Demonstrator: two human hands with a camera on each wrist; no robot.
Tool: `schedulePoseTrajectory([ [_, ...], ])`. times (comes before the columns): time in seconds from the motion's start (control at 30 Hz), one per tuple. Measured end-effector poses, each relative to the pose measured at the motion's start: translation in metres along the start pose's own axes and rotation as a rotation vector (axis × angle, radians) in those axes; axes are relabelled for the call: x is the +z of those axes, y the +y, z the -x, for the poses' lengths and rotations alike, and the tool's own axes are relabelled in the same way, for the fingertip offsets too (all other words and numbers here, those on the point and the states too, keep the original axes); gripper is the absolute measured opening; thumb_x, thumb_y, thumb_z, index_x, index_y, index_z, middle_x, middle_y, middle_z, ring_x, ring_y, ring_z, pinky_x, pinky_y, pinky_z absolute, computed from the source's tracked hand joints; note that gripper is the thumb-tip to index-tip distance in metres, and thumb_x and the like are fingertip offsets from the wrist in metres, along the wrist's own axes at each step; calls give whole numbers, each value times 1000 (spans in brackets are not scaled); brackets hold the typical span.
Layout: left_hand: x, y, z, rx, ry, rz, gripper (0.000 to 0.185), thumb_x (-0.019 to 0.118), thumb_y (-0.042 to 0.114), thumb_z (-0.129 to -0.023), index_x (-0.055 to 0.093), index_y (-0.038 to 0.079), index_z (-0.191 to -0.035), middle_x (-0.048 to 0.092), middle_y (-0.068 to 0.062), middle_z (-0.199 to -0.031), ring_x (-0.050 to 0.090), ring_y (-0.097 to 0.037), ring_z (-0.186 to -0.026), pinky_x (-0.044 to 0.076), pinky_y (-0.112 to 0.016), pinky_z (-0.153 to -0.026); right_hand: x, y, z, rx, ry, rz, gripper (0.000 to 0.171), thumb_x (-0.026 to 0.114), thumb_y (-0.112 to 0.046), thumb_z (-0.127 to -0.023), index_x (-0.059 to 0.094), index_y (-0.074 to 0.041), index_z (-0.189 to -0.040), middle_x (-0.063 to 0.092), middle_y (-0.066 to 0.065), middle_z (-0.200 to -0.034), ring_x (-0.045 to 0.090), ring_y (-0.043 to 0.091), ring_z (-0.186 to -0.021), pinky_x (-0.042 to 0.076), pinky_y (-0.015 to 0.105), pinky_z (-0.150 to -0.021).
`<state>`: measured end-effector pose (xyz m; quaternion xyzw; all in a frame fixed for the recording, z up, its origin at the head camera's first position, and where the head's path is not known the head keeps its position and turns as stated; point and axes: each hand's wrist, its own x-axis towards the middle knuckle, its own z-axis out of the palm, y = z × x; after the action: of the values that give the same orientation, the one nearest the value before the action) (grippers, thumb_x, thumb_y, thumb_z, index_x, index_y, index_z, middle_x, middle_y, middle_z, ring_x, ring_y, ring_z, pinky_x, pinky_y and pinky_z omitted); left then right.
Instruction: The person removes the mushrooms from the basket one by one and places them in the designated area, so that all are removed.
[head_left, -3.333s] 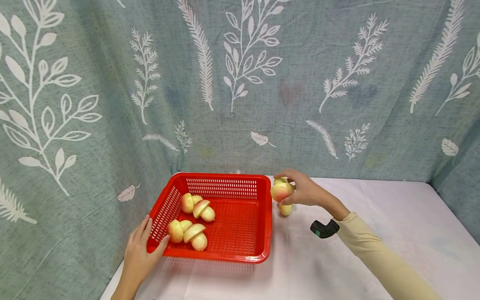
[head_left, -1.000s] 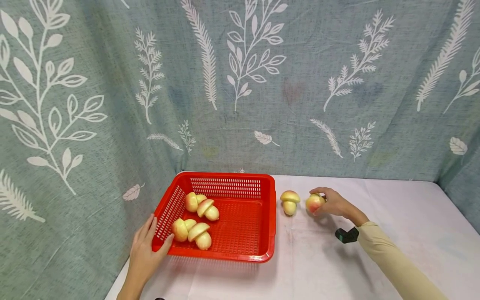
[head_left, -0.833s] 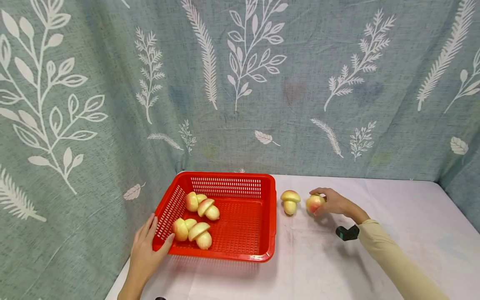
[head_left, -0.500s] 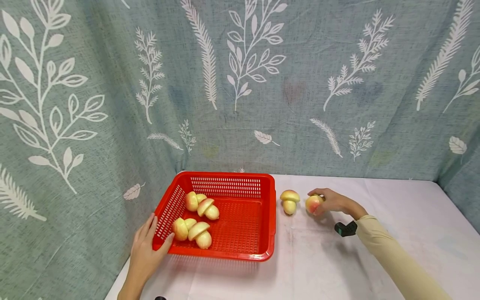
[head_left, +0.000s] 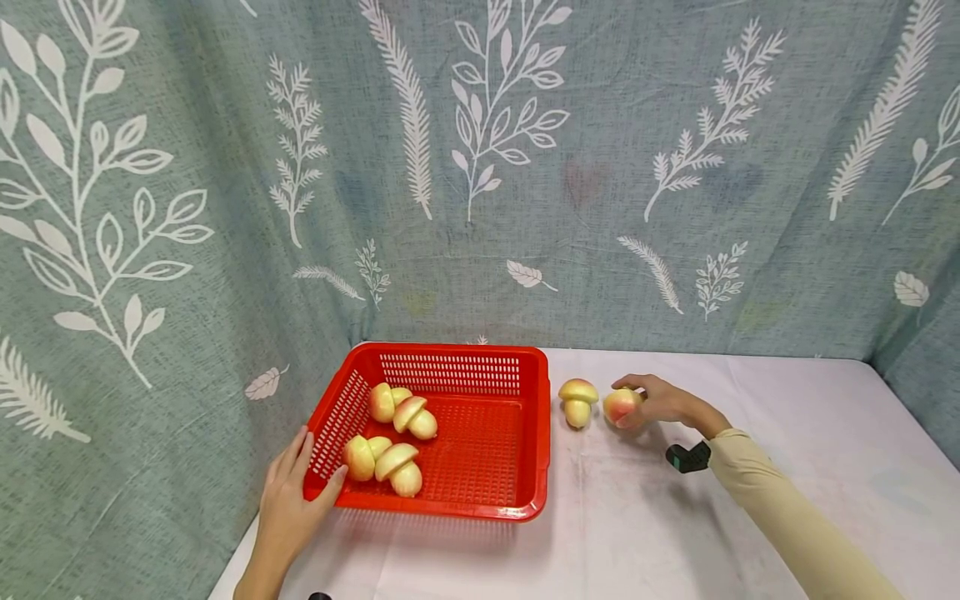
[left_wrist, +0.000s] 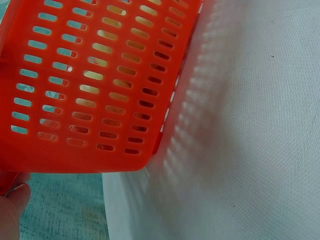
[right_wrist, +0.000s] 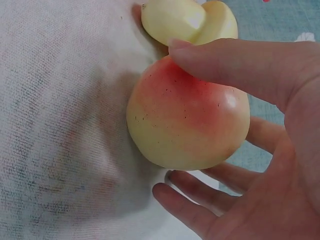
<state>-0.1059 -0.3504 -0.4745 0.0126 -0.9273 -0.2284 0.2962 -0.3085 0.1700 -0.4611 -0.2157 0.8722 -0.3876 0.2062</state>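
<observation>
My right hand (head_left: 662, 403) holds a toy mushroom (head_left: 621, 407) by its round cap, low over the white tabletop. In the right wrist view the thumb lies on the red-flushed side of the cap (right_wrist: 187, 117), with fingers behind it. Just left of it, another pale yellow mushroom (head_left: 578, 402) lies on the table, cap away from me. My left hand (head_left: 291, 498) grips the near left corner of a red plastic basket (head_left: 480, 505), thumb over the front rim. Inside, at the left, lie several more mushrooms (head_left: 406, 468) in two rows. The held mushroom's stem is mostly hidden.
A white cloth (head_left: 622, 525) covers the table, with the basket standing on its left half. Behind and at both sides hangs a green-blue curtain (head_left: 585, 275) with white leaf prints. A black wrist device (head_left: 687, 457) sits below the right wrist.
Since 3.3 seconds ago, my right hand has moved right with a mushroom, away from the basket's rim. In the last half second it edges slightly left. The left hand stays put.
</observation>
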Motion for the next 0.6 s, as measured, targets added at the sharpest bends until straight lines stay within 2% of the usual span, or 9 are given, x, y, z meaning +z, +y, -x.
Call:
schedulePoseTrajectory([
  [0.17, -1, 1, 0, -4, -2, 1, 75, 72, 31, -80, 43, -8, -136, 40, -21, -143, 36, -44, -122, 31, -64, -92, 0, -2, 0, -17, 9, 2, 69, 77, -22, -73, 49, 1, -131, 50, 19, -126, 54, 31, -103, 44, 38, -80],
  [0.4, -1, 1, 1, -13, -16, -2, 75, 72, 32, -81, 42, -8, -137, 39, -21, -143, 35, -44, -122, 31, -65, -92, -3, -5, -1, -73, 36, 63, 65, 74, -26, -76, 50, 2, -129, 45, 28, -130, 46, 45, -114, 41, 53, -90],
  [0.6, -1, 1, 0, -13, -13, -5, 75, 72, 32, -81, 42, -8, -137, 39, -22, -143, 36, -44, -122, 31, -65, -92, -6, -15, -1, -94, 77, 88, 62, 75, -28, -77, 52, 1, -128, 44, 29, -132, 42, 50, -117, 39, 57, -92],
])
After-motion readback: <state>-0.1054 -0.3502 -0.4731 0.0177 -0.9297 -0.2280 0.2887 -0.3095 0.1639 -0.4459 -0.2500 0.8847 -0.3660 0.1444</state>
